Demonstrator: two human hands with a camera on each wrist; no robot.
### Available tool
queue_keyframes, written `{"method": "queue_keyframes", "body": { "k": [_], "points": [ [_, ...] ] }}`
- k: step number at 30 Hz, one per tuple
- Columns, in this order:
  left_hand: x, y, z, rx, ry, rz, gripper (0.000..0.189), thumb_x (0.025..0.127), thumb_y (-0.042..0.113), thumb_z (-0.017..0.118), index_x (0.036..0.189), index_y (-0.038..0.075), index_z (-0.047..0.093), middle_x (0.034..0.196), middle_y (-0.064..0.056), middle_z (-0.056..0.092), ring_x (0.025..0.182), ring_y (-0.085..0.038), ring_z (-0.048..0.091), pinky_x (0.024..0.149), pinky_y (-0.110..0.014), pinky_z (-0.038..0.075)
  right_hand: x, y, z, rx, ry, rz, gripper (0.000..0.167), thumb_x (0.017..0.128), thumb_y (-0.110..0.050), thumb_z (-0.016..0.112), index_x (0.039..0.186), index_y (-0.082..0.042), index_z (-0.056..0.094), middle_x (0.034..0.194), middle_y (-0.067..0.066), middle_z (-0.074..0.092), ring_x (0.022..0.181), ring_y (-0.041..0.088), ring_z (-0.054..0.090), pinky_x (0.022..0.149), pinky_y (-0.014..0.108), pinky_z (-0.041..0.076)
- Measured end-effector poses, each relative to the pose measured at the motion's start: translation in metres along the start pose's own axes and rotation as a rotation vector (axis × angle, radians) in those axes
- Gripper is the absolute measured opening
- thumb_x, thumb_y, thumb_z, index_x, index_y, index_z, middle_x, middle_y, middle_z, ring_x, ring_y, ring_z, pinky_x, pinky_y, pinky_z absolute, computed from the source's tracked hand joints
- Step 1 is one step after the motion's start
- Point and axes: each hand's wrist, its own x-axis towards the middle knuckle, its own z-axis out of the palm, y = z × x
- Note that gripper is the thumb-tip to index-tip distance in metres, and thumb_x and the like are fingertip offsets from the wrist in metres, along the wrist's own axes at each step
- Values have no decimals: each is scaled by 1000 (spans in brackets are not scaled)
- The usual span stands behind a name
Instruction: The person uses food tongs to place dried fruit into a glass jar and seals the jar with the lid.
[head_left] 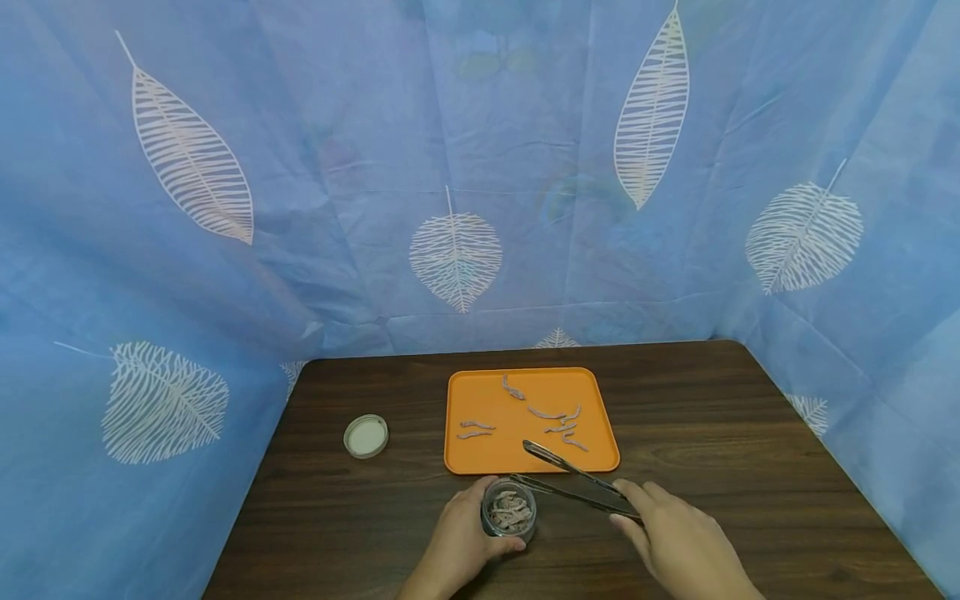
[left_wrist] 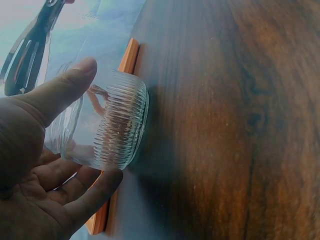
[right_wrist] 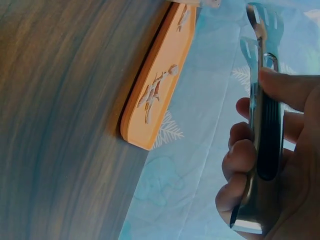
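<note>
My left hand (head_left: pixel 461 533) grips a small clear glass jar (left_wrist: pixel 122 127) with ribbed sides, thumb on one side and fingers on the other. The jar stands without its lid on the table, and pale dried strips (head_left: pixel 511 510) fill its inside. In my right hand (head_left: pixel 678 533) is a pair of metal tongs (right_wrist: pixel 270 135) with slotted ends, held with the arms spread. One tong end reaches the jar's far rim in the head view; the other overlaps the tray's front edge. Nothing shows between the tong ends.
An orange tray (head_left: pixel 483 457) lies beyond the jar, with several thin greyish strips (head_left: pixel 513 390) scattered on it. To its left a round lid (head_left: pixel 367 437) rests on the dark wooden table (head_left: pixel 337 517). A blue leaf-patterned curtain (head_left: pixel 360 167) surrounds the back and sides.
</note>
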Motion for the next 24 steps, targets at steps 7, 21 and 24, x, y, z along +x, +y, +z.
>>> {"method": "queue_keyframes", "body": {
  "k": [7,21,24],
  "points": [
    [0,0,-2,-3,0,-1,95,66,40,105,144,6,62,134,-12,75,119,-36,70,102,-58,58,2,3,1,24,65,-6,42,100,-50,76,133,-23,72,106,-8,76,76,7,69,59,29,55],
    [1,-3,-1,-45,-16,-33,99,65,42,105,146,6,59,133,-15,74,118,-40,70,99,-62,58,7,19,1,8,231,-70,43,95,-29,84,130,-7,73,117,12,80,94,33,80,79,54,66],
    [1,-4,-1,-39,-15,-36,99,65,44,105,145,7,59,132,-15,75,117,-41,71,98,-62,58,8,23,-1,5,241,-49,46,94,-28,85,135,-12,72,98,0,76,68,9,67,61,31,57]
  ]
}}
